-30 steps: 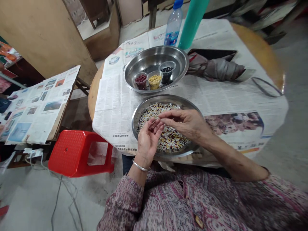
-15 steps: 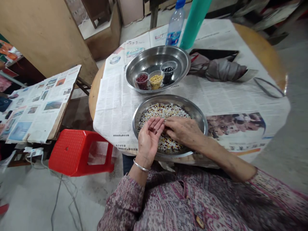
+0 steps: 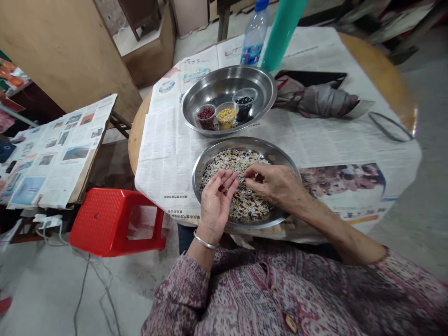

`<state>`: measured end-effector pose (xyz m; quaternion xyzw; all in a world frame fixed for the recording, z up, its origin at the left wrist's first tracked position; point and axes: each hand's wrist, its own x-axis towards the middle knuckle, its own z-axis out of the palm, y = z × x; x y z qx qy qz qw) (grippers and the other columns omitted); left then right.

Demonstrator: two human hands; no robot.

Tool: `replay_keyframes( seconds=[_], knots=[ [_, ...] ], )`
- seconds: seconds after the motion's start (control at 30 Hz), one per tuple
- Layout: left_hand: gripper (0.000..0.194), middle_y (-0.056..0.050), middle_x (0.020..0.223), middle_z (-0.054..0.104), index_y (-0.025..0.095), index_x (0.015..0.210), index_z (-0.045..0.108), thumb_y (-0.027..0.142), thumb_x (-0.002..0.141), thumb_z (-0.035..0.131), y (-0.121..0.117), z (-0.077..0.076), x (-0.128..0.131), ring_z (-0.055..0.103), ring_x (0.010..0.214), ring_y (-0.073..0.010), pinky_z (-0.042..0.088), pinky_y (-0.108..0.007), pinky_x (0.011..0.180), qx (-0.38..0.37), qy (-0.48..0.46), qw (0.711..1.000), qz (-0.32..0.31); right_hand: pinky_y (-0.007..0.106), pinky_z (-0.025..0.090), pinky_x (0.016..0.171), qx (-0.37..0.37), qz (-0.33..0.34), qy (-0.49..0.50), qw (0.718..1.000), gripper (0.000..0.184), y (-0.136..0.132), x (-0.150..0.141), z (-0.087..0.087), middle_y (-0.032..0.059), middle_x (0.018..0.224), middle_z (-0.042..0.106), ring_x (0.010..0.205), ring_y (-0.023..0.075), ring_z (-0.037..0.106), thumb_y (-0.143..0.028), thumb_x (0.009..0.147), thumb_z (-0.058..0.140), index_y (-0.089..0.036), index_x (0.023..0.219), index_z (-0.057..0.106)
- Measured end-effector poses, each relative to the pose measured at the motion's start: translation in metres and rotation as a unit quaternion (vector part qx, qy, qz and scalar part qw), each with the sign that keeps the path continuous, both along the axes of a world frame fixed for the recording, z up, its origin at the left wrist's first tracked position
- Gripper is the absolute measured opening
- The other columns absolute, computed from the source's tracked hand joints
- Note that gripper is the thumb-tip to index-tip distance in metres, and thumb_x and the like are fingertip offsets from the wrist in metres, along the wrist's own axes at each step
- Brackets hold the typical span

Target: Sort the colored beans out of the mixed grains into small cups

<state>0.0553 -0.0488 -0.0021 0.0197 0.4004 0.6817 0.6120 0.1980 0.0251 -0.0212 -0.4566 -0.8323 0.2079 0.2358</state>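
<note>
A steel basin (image 3: 292, 161) in front of me holds a mix of white, yellow and dark red grains and beans (image 3: 241, 161). My left hand (image 3: 215, 205) is cupped palm-up over its near left part, with small dark red beans (image 3: 222, 188) in the hollow. My right hand (image 3: 276, 184) is above the mix on the right, thumb and fingers pinched together. Whatever is between those fingertips is too small to make out. A gap separates the two hands.
Behind stands another steel basin (image 3: 191, 100) with clear cups of red beans (image 3: 206, 117), yellow grains (image 3: 227, 117) and black beans (image 3: 245, 105). Farther back are a water bottle (image 3: 254, 39) and a teal bottle (image 3: 283, 35). A grey cloth bundle (image 3: 318, 100) lies right; a red stool (image 3: 100, 219) stands left.
My right hand has moved right, away from my left palm, to above the mix. My left fingers curl a little more around the beans.
</note>
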Motion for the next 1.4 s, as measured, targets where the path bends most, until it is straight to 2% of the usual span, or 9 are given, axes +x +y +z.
replay_keyframes(
  seconds=[0.17, 0.3, 0.43, 0.53, 0.63, 0.77, 0.9, 1.17, 1.4],
  knots=[
    [0.017, -0.012, 0.107, 0.075, 0.011, 0.1, 0.069, 0.013, 0.097, 0.053, 0.0, -0.001, -0.001, 0.069, 0.118, -0.0235, 0.051, -0.038, 0.108, -0.002, 0.002, 1.0, 0.0, 0.033, 0.042, 0.061, 0.0, 0.021, 0.034, 0.999, 0.01, 0.003, -0.001, 0.001, 0.0038, 0.072, 0.068, 0.062, 0.0188, 0.059, -0.022, 0.078, 0.053, -0.024, 0.075, 0.063],
    [0.018, -0.013, 0.111, 0.074, 0.011, 0.099, 0.07, 0.017, 0.098, 0.053, 0.0, -0.001, -0.001, 0.068, 0.119, -0.0239, 0.052, -0.038, 0.106, -0.006, -0.003, 1.0, -0.002, 0.033, 0.045, 0.064, 0.012, 0.03, 0.103, 0.994, 0.013, 0.0, -0.007, 0.014, 0.0036, 0.074, 0.068, 0.065, 0.0184, 0.06, -0.022, 0.077, 0.051, -0.024, 0.073, 0.064],
    [0.018, -0.01, 0.106, 0.075, 0.013, 0.097, 0.072, 0.017, 0.097, 0.054, 0.002, 0.0, 0.0, 0.068, 0.118, -0.021, 0.051, -0.034, 0.106, -0.016, -0.011, 1.0, 0.001, 0.032, 0.051, 0.072, -0.051, 0.107, 0.169, 0.979, 0.019, -0.008, -0.015, 0.032, 0.0022, 0.086, 0.076, 0.075, 0.0175, 0.067, -0.025, 0.084, 0.054, -0.025, 0.084, 0.072],
    [0.02, -0.01, 0.1, 0.075, 0.012, 0.095, 0.072, 0.016, 0.098, 0.052, 0.002, 0.0, 0.001, 0.069, 0.115, -0.0199, 0.053, -0.032, 0.104, -0.008, -0.018, 1.0, 0.011, 0.033, 0.053, 0.075, -0.073, 0.096, 0.181, 0.976, 0.02, -0.01, -0.016, 0.033, 0.0043, 0.096, 0.078, 0.081, 0.0192, 0.071, -0.03, 0.088, 0.056, -0.024, 0.091, 0.075],
    [0.019, -0.012, 0.105, 0.075, 0.011, 0.096, 0.071, 0.014, 0.097, 0.053, 0.001, 0.0, 0.001, 0.069, 0.118, -0.0228, 0.053, -0.036, 0.106, 0.0, -0.018, 1.0, 0.007, 0.035, 0.053, 0.074, -0.05, 0.055, 0.164, 0.984, 0.018, -0.009, -0.012, 0.024, 0.0045, 0.09, 0.078, 0.079, 0.0205, 0.071, -0.031, 0.087, 0.058, -0.024, 0.086, 0.075],
    [0.021, -0.012, 0.113, 0.074, 0.01, 0.102, 0.07, 0.002, 0.089, 0.056, 0.0, 0.0, 0.0, 0.067, 0.122, -0.0238, 0.049, -0.036, 0.111, 0.005, -0.006, 1.0, -0.003, 0.033, 0.05, 0.068, -0.034, 0.051, 0.152, 0.986, 0.017, -0.008, -0.004, 0.011, 0.0028, 0.081, 0.076, 0.072, 0.019, 0.068, -0.033, 0.087, 0.058, -0.023, 0.08, 0.071],
    [0.029, -0.01, 0.108, 0.075, 0.01, 0.103, 0.07, -0.005, 0.084, 0.054, 0.001, 0.0, 0.0, 0.066, 0.124, -0.0228, 0.046, -0.035, 0.114, 0.015, 0.006, 1.0, 0.015, 0.032, 0.049, 0.066, -0.025, 0.042, 0.131, 0.99, 0.016, -0.01, 0.002, 0.005, 0.0026, 0.078, 0.074, 0.068, 0.0178, 0.066, -0.031, 0.088, 0.058, -0.022, 0.08, 0.069],
    [0.041, -0.008, 0.1, 0.075, 0.01, 0.1, 0.07, -0.009, 0.074, 0.044, 0.0, 0.0, 0.0, 0.064, 0.127, -0.0228, 0.043, -0.039, 0.117, 0.032, 0.003, 0.998, 0.046, 0.033, 0.051, 0.073, 0.077, 0.152, -0.028, 0.985, 0.019, -0.024, 0.003, -0.006, 0.0086, 0.096, 0.073, 0.086, 0.0216, 0.069, -0.02, 0.092, 0.053, -0.019, 0.098, 0.071],
    [0.017, -0.01, 0.099, 0.075, 0.012, 0.095, 0.069, 0.01, 0.088, 0.054, 0.002, 0.001, 0.0, 0.065, 0.123, -0.0224, 0.048, -0.039, 0.112, 0.008, -0.016, 0.998, 0.065, 0.032, 0.049, 0.072, 0.101, 0.196, -0.095, 0.971, 0.017, -0.026, -0.01, -0.011, 0.0106, 0.097, 0.073, 0.092, 0.0234, 0.067, -0.015, 0.09, 0.055, -0.019, 0.091, 0.072]
  ],
)
